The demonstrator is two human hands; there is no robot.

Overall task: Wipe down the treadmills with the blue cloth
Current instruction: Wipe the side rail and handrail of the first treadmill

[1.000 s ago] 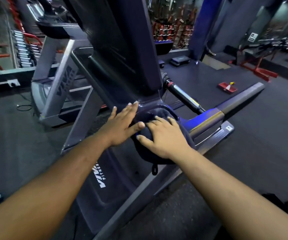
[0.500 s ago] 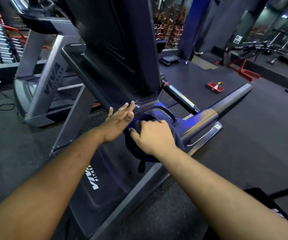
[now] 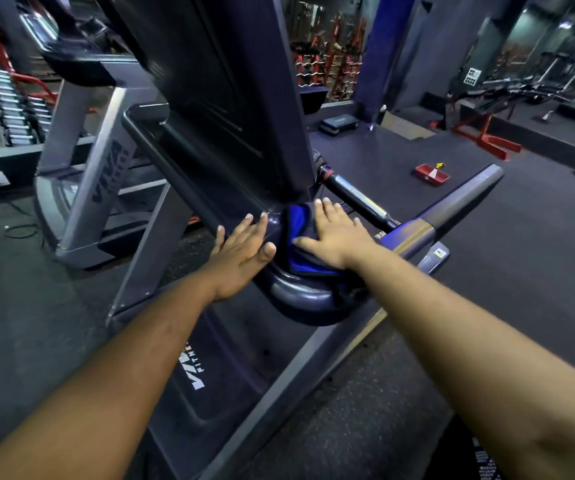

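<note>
Two bare hands reach forward onto the nearest treadmill, both landing at the rounded base of its console, which serves as the landmark here. On top of that base lies the blue cloth, bunched, with its bright edge showing toward the left. The right hand lies flat on the cloth with fingers straight and spread, pressing it down rather than clutching it. The left hand rests just left of the cloth on the bare curved plastic, fingers straight and together, holding nothing, apparently as a brace. To wipe this spot well, the pressing hand would likely need steady downward pressure while sliding the cloth around the curved rim and into the seam where the console's upright panel meets the base. Right of the base, a silver handrail runs away across the dark floor, and looks not yet reached.
</note>
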